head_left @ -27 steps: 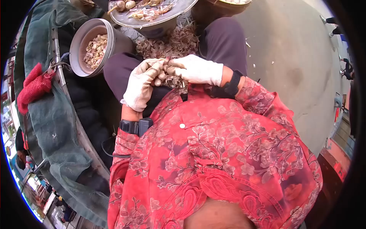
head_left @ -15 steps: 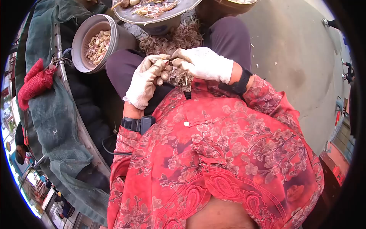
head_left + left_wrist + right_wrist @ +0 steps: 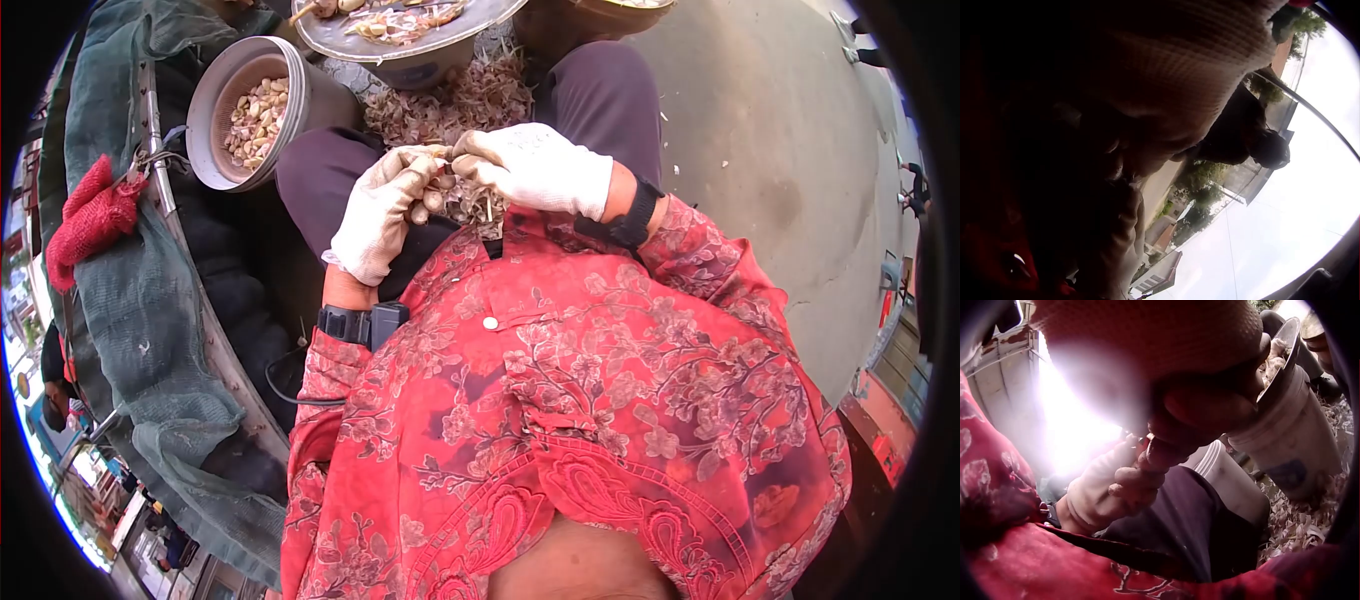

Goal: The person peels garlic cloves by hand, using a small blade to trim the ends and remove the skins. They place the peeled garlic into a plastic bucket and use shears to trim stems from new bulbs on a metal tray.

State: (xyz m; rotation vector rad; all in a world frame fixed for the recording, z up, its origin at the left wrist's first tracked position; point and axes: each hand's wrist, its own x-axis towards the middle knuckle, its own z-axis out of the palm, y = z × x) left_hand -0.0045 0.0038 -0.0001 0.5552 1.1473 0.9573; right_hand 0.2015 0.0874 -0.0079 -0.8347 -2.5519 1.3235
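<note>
So the left hand [image 3: 372, 218] and right hand [image 3: 545, 172], both in white gloves, met above the lap with a small garlic clove [image 3: 440, 161] between the fingertips. Left thumb and forefinger were clamped on it, and the right fingers were curled in, pinching at its other side. The left wrist view was too dark to add much. Papery peelings [image 3: 440, 112] lay just past the hands, a bucket [image 3: 325, 108] of cloves [image 3: 258, 122] sat beside the left knee, and a wide dish [image 3: 440, 40] with garlic scraps stood ahead
</note>
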